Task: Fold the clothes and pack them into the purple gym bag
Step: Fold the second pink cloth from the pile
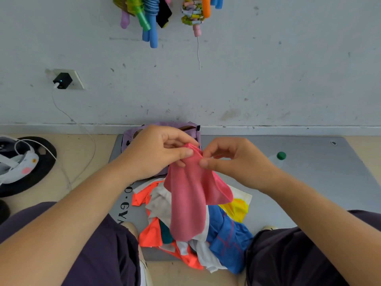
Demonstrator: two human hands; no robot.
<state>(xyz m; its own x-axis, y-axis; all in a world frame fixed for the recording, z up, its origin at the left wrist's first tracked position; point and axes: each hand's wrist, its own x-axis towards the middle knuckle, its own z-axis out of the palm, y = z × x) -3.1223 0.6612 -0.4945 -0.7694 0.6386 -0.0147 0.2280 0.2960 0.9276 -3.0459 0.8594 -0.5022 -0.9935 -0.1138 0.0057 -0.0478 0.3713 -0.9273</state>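
Both hands lift the pink garment (189,195) above the clothes pile (224,234), probably to find an edge for folding. Left hand (158,151) and right hand (233,159) each pinch its top. The purple gym bag (132,134) waits just behind, on the grey mat (309,172).

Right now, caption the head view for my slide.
Both hands pinch a pink garment above the clothes pile, purple gym bag behind.

a pink garment (188,195) hangs crumpled above a jumbled clothes pile (226,234) (orange, white, blue, yellow); the purple gym bag (132,134) sits just behind, partly hidden.
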